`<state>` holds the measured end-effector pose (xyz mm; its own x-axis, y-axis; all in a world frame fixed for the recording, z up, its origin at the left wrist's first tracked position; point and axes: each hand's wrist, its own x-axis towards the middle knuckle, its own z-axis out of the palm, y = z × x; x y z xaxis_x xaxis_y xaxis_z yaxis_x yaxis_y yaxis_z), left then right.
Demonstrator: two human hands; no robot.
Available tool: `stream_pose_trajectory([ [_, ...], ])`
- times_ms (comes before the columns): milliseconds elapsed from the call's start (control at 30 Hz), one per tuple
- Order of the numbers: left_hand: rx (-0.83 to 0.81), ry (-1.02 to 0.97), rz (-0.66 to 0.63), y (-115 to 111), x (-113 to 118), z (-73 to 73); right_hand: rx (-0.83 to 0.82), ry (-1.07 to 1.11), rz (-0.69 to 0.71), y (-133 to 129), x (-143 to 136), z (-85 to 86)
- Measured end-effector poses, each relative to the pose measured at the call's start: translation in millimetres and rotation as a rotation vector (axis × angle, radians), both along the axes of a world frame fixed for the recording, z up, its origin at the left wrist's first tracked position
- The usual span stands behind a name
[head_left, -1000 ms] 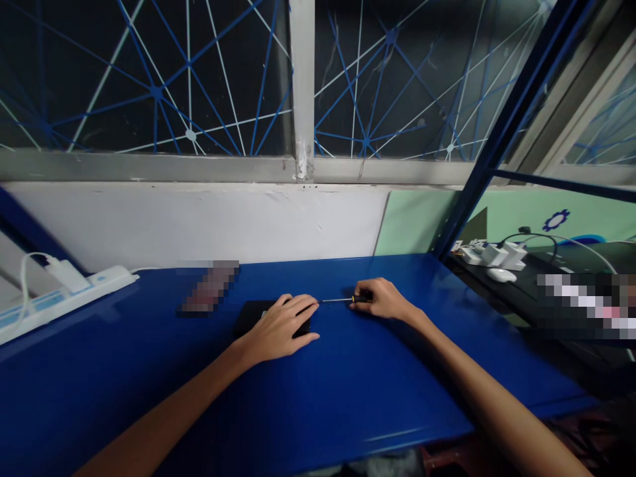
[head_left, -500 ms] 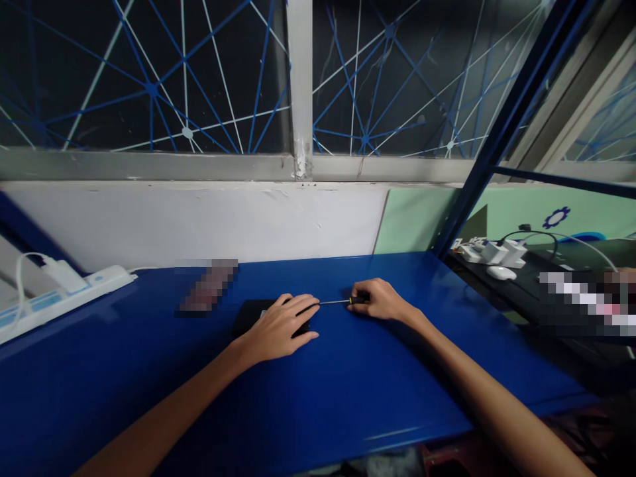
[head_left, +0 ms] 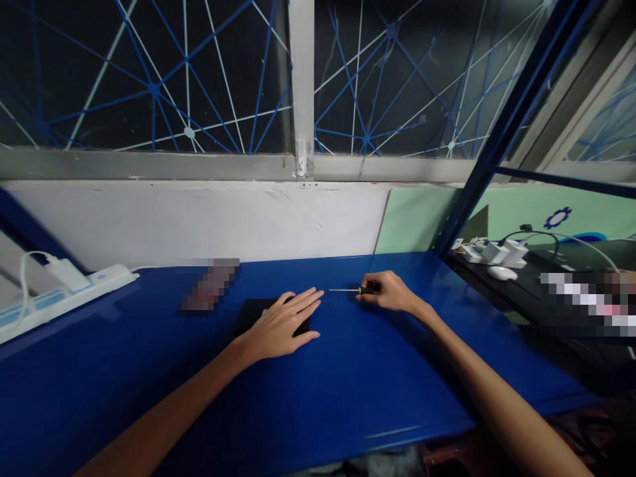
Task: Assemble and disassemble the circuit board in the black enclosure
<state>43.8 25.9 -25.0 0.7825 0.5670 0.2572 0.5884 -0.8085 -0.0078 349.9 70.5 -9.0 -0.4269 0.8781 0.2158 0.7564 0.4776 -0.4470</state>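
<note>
My left hand (head_left: 284, 326) lies flat over a black box-like object (head_left: 249, 314) on the blue table, its fingers stretched out to the right. The hand covers most of that object, so its kind does not show. My right hand (head_left: 385, 291) is closed round the black and yellow handle of a screwdriver (head_left: 344, 290). The thin metal shaft points left, its tip just short of my left fingertips. A few tiny dark bits, perhaps screws (head_left: 328, 303), lie on the table below the shaft.
A blurred-out flat object (head_left: 209, 288) lies at the back of the blue table (head_left: 348, 391). On the left is a white power strip (head_left: 112, 281) with a plugged-in charger. To the right, beyond a blue metal post (head_left: 477, 179), a dark desk bears white adapters (head_left: 504, 253) and a mouse (head_left: 501, 273).
My right hand has moved slightly right and away from me with the screwdriver, drawing its tip off my left fingertips. My left hand stays on the black object.
</note>
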Motion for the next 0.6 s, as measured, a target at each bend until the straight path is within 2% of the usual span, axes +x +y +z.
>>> stream_pose_trajectory([
  [100,-0.025,-0.046,0.038,2,-2,0.8,-0.042,0.019,0.028,-1,3,2.3],
  [333,-0.042,-0.052,0.086,3,-6,1.7,-0.235,0.045,0.243,-16,-14,4.4],
  [467,-0.045,-0.038,0.088,4,-6,0.9,-0.253,0.054,0.339,-23,-24,3.1],
  [600,-0.033,-0.05,0.072,5,-6,-1.0,-0.256,0.04,0.36,-25,-29,1.3],
])
